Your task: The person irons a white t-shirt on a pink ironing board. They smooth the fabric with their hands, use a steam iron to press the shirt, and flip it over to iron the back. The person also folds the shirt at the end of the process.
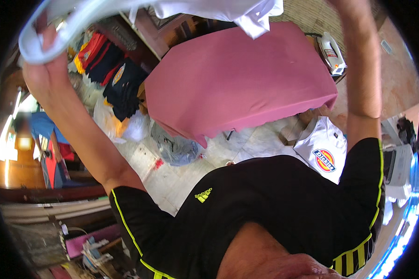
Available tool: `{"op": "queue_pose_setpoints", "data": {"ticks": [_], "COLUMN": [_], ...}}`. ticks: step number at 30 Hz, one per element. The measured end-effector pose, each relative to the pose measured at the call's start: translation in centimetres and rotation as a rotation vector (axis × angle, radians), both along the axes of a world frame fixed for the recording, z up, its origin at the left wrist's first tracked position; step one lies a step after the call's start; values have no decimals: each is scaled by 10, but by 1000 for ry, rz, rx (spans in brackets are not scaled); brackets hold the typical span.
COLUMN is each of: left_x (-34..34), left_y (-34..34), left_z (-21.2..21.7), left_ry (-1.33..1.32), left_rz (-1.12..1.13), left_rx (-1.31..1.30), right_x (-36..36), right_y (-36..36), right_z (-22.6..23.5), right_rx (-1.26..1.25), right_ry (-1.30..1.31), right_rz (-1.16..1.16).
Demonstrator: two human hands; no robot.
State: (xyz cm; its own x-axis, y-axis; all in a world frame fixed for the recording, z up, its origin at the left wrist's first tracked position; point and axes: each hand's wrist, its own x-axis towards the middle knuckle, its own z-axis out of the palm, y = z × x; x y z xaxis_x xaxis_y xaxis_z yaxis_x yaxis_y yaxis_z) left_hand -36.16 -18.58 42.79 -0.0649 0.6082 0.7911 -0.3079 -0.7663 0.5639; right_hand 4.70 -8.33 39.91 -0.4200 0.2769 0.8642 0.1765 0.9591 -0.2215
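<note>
Raised at the upper left, my left hand (pixel 45 69) is closed on the edge of a white shirt (pixel 260 16), partly hidden by its pale band. The shirt stretches across the top of the view and hangs over the far edge of a table covered with pink cloth (pixel 237 74). Much of it is cut off by the frame. My right forearm reaches up at the right, and the hand lies beyond the top edge. A white clothes iron (pixel 331 53) rests on its stand by the table's right end.
A white printed T-shirt (pixel 325 146) lies low to the right of the table. Dark, red and yellow folded clothes (pixel 109 65) are piled at the left, near a plastic bag of grey cloth (pixel 174 146). A person in a blue shirt (pixel 46 125) stands far left.
</note>
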Motion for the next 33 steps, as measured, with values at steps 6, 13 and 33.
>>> {"op": "queue_pose_setpoints", "data": {"ticks": [6,13,33], "left_x": [-102,-189,317], "left_y": [9,-31,102], "left_z": [-197,-376,-422], "left_ry": [-192,660,1077], "left_rz": [476,1535,1045], "left_rx": [-593,-636,-563], "right_x": [-62,3,1], "right_y": [-37,-4,413], "right_z": [-198,-311,-389], "right_rx": [-602,-1080,-166], "right_ry": [-616,-843,-504], "right_rz": [445,194,51]}}
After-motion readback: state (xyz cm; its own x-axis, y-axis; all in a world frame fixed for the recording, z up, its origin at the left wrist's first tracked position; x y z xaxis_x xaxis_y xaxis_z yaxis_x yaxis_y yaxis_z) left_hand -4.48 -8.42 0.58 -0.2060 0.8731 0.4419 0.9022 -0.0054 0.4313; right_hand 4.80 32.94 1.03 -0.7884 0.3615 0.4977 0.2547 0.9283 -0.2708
